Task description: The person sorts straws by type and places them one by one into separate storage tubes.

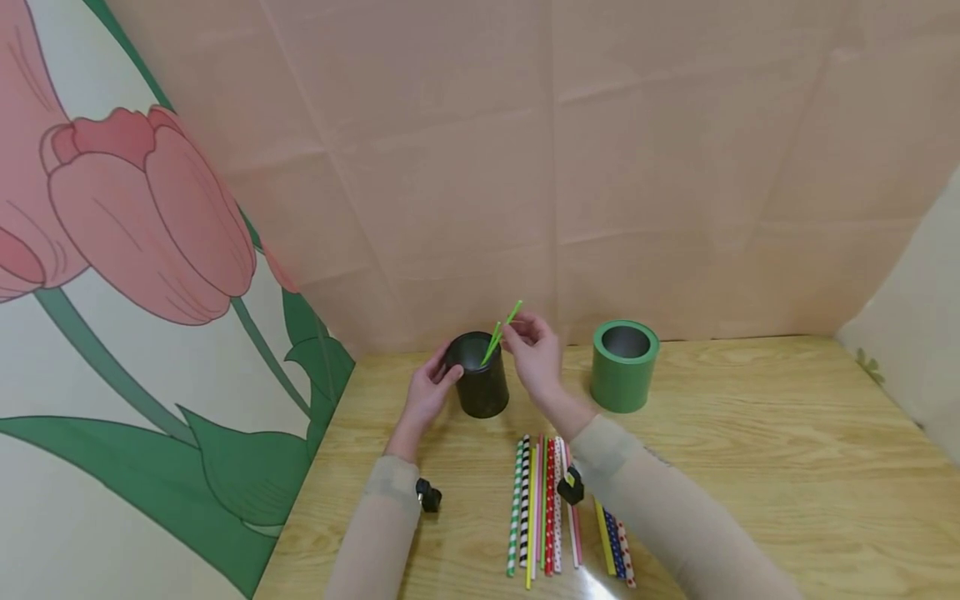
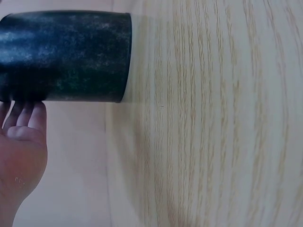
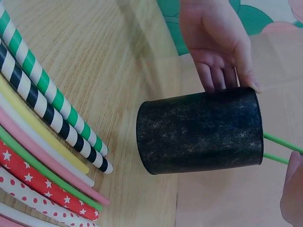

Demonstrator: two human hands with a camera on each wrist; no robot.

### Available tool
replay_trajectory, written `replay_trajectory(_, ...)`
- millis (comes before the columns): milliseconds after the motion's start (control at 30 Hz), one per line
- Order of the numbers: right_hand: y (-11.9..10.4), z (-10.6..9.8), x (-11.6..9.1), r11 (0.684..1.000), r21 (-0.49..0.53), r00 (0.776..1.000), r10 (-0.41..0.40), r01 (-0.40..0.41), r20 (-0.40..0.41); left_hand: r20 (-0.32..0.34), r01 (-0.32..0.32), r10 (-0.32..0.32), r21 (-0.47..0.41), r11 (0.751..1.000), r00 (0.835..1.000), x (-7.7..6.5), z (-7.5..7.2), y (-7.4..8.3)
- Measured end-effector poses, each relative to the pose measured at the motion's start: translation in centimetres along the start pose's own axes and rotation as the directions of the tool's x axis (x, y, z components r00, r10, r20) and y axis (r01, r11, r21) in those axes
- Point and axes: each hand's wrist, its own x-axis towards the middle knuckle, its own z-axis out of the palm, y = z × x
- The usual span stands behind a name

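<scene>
A black can (image 1: 482,392) stands upright on the wooden table. My left hand (image 1: 428,392) holds it from the left, thumb at the rim and fingers along its side, as the right wrist view also shows. Above the can's mouth, my right hand (image 1: 536,354) pinches a bright green straw (image 1: 514,312) near its upper part. A second green straw (image 1: 492,340) slants out of the can beside it. In the right wrist view two green straws (image 3: 279,140) reach past the rim toward the right fingertips (image 3: 294,165). Their lower ends are hidden inside the can.
A green can (image 1: 624,383) stands to the right of the black one. In front lie several patterned and plain straws (image 1: 550,508) side by side, with a few more (image 1: 617,546) under my right forearm. A paper-covered wall (image 1: 480,167) rises at the table's back edge.
</scene>
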Motion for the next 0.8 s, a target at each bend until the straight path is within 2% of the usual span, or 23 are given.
replay_trajectory(67, 0.09, 0.02, -0.08, 1.000, -0.017, 1.000, 0.005, -0.005, 0.002, -0.006, -0.002, 0.002, -0.005, 1.000, 1.000, 0.23, -0.04, -0.61)
replay_trajectory(200, 0.06, 0.10, -0.31, 0.999, -0.031, 1.000, 0.010, -0.010, 0.012, -0.016, -0.016, 0.016, -0.009, 1.000, 1.000, 0.27, 0.07, -0.88)
replay_trajectory(533, -0.06, 0.08, -0.62, 0.992, -0.119, 0.998, 0.035, -0.029, 0.045, -0.029, -0.016, 0.016, 0.000, 1.000, 0.999, 0.14, 0.15, -0.82)
replay_trajectory(800, 0.43, -0.45, -0.44, 0.987, -0.154, 0.999, 0.046, -0.042, 0.024, -0.030, -0.009, 0.008, -0.008, 1.000, 1.000, 0.12, 0.13, -0.81)
